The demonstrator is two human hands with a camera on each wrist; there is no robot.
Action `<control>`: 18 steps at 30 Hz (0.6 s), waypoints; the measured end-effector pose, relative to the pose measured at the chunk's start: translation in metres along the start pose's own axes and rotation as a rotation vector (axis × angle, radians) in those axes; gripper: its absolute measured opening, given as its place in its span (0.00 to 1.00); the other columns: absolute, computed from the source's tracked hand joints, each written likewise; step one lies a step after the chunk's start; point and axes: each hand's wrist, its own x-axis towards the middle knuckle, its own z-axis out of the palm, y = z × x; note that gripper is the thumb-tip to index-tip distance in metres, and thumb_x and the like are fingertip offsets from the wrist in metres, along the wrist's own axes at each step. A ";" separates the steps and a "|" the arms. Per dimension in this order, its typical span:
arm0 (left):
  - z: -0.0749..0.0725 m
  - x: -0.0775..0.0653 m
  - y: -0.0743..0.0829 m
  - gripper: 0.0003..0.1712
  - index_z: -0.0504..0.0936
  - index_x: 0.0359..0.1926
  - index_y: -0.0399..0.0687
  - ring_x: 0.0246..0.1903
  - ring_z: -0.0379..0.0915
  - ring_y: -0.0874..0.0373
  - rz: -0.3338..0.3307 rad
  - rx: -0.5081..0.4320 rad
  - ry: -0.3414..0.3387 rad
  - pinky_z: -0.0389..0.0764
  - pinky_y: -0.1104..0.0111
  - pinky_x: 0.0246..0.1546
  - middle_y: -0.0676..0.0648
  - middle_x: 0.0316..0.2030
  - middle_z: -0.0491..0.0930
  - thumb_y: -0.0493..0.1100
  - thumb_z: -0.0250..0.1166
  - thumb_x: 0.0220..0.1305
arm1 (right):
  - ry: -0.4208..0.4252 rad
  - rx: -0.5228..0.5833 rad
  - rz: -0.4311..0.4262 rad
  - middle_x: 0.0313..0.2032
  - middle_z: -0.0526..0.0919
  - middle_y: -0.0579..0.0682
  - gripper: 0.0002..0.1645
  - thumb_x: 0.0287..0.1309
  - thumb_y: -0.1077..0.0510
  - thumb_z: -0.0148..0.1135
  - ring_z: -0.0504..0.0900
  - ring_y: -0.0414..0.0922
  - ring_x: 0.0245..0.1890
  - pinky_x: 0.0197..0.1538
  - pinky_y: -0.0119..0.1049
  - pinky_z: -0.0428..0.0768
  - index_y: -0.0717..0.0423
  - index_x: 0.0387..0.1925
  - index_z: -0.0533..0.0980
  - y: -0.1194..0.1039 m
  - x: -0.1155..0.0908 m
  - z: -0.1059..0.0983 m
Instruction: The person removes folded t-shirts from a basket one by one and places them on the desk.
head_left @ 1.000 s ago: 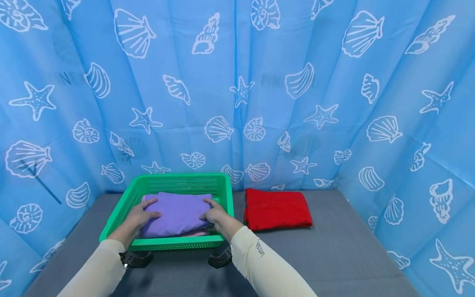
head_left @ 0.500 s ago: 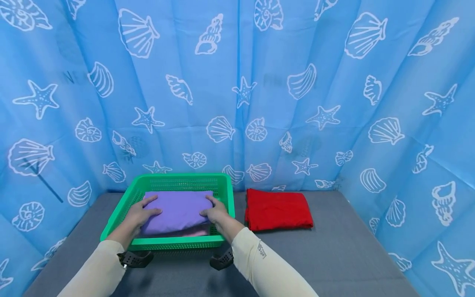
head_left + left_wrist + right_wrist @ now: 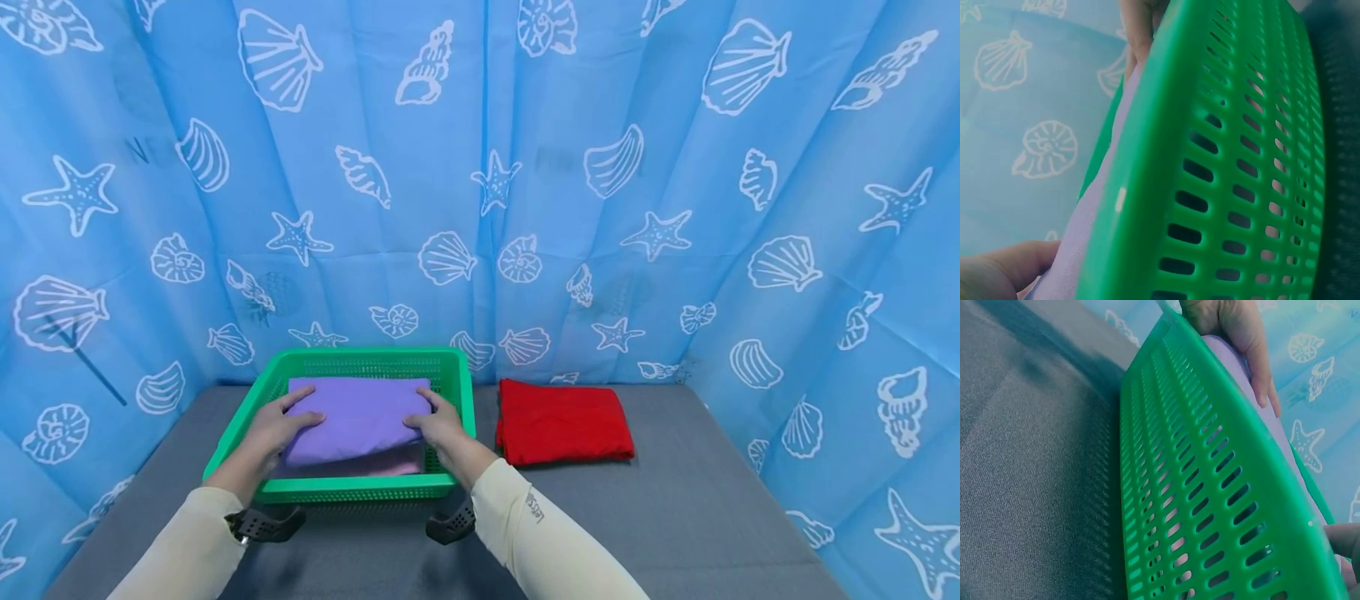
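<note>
The left hand (image 3: 274, 429) grips the left side of a purple cloth (image 3: 360, 421), thumb on top; the right hand (image 3: 441, 427) grips the right side likewise. The cloth, soft and folded roughly rectangular, is within a basket (image 3: 352, 491) of slotted green plastic, above a pink cloth (image 3: 396, 462). Right of the basket, a folded, creased red cloth (image 3: 564, 423) lies on the grey, woven-textured tabletop (image 3: 675, 500).
</note>
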 end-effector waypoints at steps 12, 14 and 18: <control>-0.004 -0.012 0.009 0.43 0.52 0.77 0.53 0.68 0.52 0.30 0.016 -0.025 0.004 0.69 0.43 0.59 0.30 0.76 0.36 0.46 0.63 0.68 | -0.005 0.003 -0.017 0.72 0.59 0.64 0.37 0.58 0.66 0.65 0.63 0.58 0.70 0.61 0.45 0.75 0.53 0.69 0.68 -0.009 -0.008 -0.004; -0.005 -0.016 0.010 0.43 0.51 0.77 0.52 0.69 0.49 0.30 0.024 -0.037 -0.010 0.68 0.43 0.59 0.30 0.76 0.34 0.46 0.63 0.68 | -0.014 0.003 -0.019 0.73 0.58 0.63 0.37 0.58 0.66 0.65 0.61 0.58 0.71 0.61 0.46 0.74 0.52 0.69 0.68 -0.012 -0.011 -0.005; -0.008 -0.024 0.013 0.44 0.50 0.78 0.53 0.67 0.51 0.31 0.039 -0.041 -0.033 0.73 0.48 0.53 0.30 0.76 0.33 0.48 0.63 0.68 | -0.041 0.005 -0.035 0.73 0.58 0.61 0.37 0.59 0.66 0.65 0.60 0.59 0.71 0.62 0.47 0.73 0.51 0.70 0.67 -0.019 -0.020 -0.009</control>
